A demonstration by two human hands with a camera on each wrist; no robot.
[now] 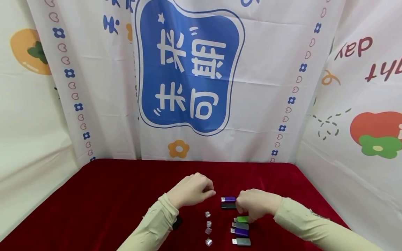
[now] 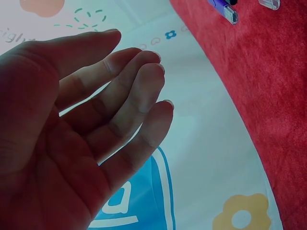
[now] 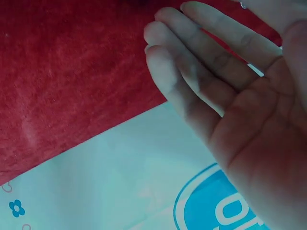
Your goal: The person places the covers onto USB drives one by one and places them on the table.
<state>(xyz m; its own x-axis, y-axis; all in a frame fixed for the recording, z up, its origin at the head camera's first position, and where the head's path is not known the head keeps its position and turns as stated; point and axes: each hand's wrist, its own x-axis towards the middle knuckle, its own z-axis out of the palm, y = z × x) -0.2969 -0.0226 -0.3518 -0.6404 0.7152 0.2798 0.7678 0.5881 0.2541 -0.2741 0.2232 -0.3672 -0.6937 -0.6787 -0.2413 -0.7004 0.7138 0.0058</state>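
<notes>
My left hand [image 1: 193,190] is above the red cloth, left of the sticks, its fingers loosely bent; the left wrist view shows nothing in the left palm [image 2: 57,158]. My right hand [image 1: 259,202] is low over the right end of a green USB stick [image 1: 242,219]; whether it touches the stick is unclear. The fingers of the right hand [image 3: 230,81] are gently curved, with the thumb tip out of frame. Beyond lie a purple USB stick [image 1: 230,199] with a clear end and a black stick [image 1: 227,206], partly behind the right hand.
Below the green stick lie a grey stick [image 1: 241,226], a purple stick [image 1: 240,232] and another grey stick [image 1: 242,242]. Several clear caps [image 1: 208,223] form a column to their left. A dark object [image 1: 177,222] is partly hidden by the left sleeve. Printed curtains [image 1: 257,104] surround the red cloth [image 1: 94,202].
</notes>
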